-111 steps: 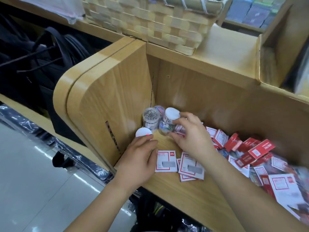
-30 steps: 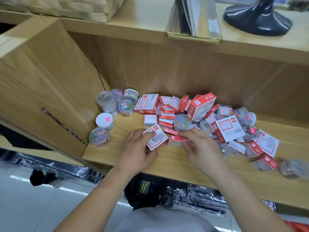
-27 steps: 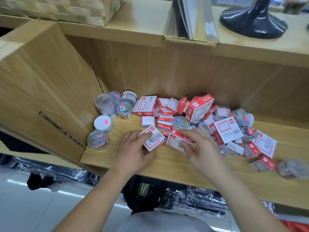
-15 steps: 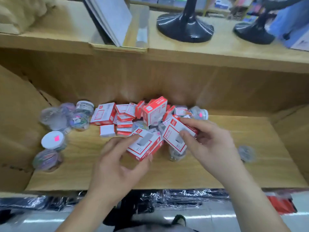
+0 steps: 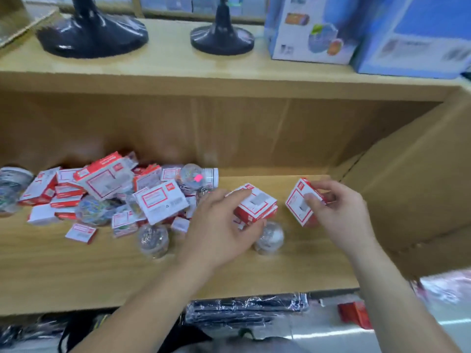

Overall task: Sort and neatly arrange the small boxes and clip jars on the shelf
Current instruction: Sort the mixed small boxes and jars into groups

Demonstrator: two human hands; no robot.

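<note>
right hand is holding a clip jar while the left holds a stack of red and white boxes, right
No. The head view shows the right hand holding a red and white box, not a clip jar. The left hand does hold a stack of red and white boxes.

The wooden shelf (image 5: pixel 76 271) carries a jumbled heap of red-and-white small boxes (image 5: pixel 107 184) on its left half, with clip jars (image 5: pixel 196 178) mixed in. A clear jar (image 5: pixel 153 240) and a second jar (image 5: pixel 269 236) sit nearer, mid-shelf.
</note>
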